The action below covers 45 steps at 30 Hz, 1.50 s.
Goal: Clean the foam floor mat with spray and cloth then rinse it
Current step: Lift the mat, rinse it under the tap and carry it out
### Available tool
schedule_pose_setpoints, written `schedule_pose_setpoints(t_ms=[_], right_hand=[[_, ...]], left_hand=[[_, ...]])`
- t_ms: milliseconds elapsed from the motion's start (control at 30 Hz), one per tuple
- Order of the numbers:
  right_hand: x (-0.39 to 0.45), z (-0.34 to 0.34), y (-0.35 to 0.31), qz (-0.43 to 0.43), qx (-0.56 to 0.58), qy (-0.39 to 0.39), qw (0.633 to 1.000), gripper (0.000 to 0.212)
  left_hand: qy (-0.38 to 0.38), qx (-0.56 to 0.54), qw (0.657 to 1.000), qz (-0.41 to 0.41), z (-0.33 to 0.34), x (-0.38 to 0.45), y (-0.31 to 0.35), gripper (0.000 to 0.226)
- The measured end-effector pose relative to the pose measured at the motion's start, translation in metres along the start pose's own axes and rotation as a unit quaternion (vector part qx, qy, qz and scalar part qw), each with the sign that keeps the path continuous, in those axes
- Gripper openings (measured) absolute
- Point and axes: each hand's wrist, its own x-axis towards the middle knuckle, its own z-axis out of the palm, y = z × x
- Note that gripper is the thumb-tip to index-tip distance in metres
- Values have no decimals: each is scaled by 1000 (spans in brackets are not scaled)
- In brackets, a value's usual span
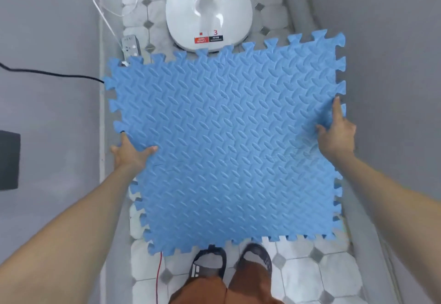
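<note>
— Condition and position of the item to be stated.

— One blue foam floor mat (226, 141) is recorded: square, with interlocking toothed edges and a raised leaf-like pattern across its face. No stains can be made out. It is held up over the tiled floor (310, 275), between the grey walls, its far edge overlapping the white fan base (208, 15).

— Grip to be stated.

— The mat's left edge is gripped by the left hand (130, 153), thumb laid on top, fingers (114, 149) curled under. The right edge is pinched by the right hand (337, 132), index finger extended along the edge.

— Other items noted?

— A power strip (130, 46) is seen by the left wall, sandalled feet (207, 265) below the mat's near edge.
</note>
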Motion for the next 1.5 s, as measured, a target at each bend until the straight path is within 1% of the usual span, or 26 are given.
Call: schedule_pose_setpoints(t_ms=[100, 167, 267, 367, 433, 633, 733, 833, 900, 1000, 1067, 1167, 1300, 1400, 1500], right_hand=[[19, 50, 25, 6, -6, 2, 1000, 78], [31, 76, 38, 3, -7, 4, 1000, 77], [51, 110, 53, 3, -12, -1, 1000, 70], [70, 138, 70, 9, -43, 1, 999, 62], [80, 153, 82, 7, -45, 0, 999, 60], [93, 174, 100, 50, -23, -22, 998, 57], [99, 179, 104, 43, -31, -36, 998, 59], [107, 182, 110, 23, -53, -64, 996, 65], [110, 183, 112, 26, -70, -103, 992, 75], [107, 177, 109, 16, -148, -171, 974, 95], [99, 168, 104, -3, -205, -187, 961, 100], [75, 146, 86, -25, -237, -185, 954, 95], [18, 99, 46, -56, -249, -205, 945, 87], [-39, 46, 16, -49, -223, -228, 946, 83], [-96, -29, -11, -18, -222, -255, 941, 80]], left_hand=[[-7, 21, 1000, -9, 39, 34, -21, 99], [-4, 33, 999, 0, 62, 54, -33, 96], [-17, 48, 999, 7, 92, 80, -43, 91], [-24, 48, 998, 17, 122, 104, -52, 93], [-26, 54, 998, 27, 140, 117, -56, 94], [-28, 67, 997, 30, 172, 138, -65, 84], [-27, 72, 997, 30, 177, 140, -68, 83], [-28, 84, 996, 33, 178, 143, -71, 84], [-29, 86, 995, 34, 179, 144, -71, 85], [-24, 108, 993, 28, 181, 138, -69, 87], [-21, 130, 991, 21, 177, 123, -61, 85], [-32, 163, 985, 35, 161, 91, -37, 82], [-54, 209, 971, 102, 116, 32, 0, 74], [-86, 250, 955, 133, 66, -22, 36, 73], [-113, 283, 937, 171, 5, -86, 81, 70]])
